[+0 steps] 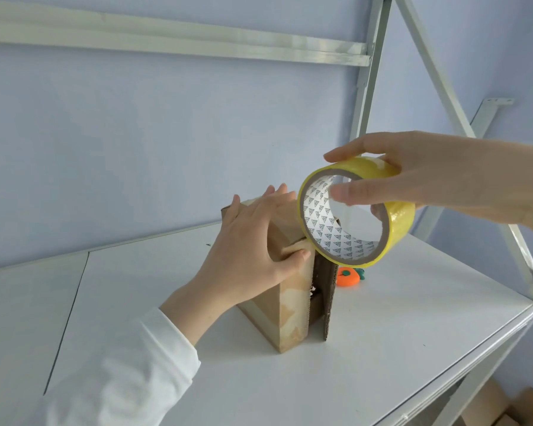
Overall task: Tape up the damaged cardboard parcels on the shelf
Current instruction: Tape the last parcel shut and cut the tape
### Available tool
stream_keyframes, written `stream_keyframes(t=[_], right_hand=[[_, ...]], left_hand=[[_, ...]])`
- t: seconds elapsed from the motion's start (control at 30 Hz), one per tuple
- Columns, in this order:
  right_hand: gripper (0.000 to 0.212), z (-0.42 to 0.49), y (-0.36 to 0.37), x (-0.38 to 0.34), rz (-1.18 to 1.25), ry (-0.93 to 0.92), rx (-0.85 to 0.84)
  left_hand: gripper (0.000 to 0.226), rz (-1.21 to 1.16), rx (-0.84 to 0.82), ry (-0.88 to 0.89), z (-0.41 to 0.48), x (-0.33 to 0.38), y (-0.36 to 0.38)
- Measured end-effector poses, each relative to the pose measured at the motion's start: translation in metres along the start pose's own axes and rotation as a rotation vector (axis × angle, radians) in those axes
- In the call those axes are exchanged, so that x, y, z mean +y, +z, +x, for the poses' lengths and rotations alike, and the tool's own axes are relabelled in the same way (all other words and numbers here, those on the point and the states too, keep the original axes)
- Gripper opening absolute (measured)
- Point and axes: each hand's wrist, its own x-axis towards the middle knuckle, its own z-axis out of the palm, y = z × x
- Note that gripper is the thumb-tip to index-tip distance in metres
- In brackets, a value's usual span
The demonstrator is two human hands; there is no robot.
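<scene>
Left hand point(246, 250) flat against parcel point(290, 318); right hand point(428, 186) grips tape roll point(402, 221).

Tape roll point(401, 221) above parcel point(290, 318) on shelf point(382, 348)

A brown cardboard parcel point(285, 315) stands upright on the white shelf point(382, 348), with glossy tape patches on its faces. Its right side flap point(328, 290) gapes, corrugated edge showing. A yellowish tape roll point(400, 224), its grey core printed with triangles, hangs tilted just above the parcel's top right corner

Orange carrot-shaped item point(348, 277) before blue wall point(136, 142)
</scene>
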Motion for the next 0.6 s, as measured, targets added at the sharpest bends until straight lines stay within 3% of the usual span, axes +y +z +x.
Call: stream_keyframes(t=[0.1,0.27,0.43,0.53,0.6], right_hand=[[0.076,0.000,0.002,-0.005,0.001,-0.014,0.030],[0.085,-0.004,0.000,-0.004,0.094,-0.030,0.023],[0.095,-0.013,0.003,0.027,0.499,-0.039,0.015],[0.106,-0.017,0.018,0.051,0.759,0.040,-0.022],[0.095,-0.022,0.035,0.060,0.836,0.076,-0.107]], left_hand=[[0.070,0.055,-0.042,-0.008,0.000,0.002,-0.003],[0.064,0.097,-0.080,0.005,0.002,0.002,-0.006],[0.044,0.108,-0.045,0.019,0.004,0.000,-0.003],[0.062,0.123,-0.019,0.072,0.006,0.000,-0.002],[0.062,0.143,-0.039,0.087,0.007,-0.002,-0.001]])
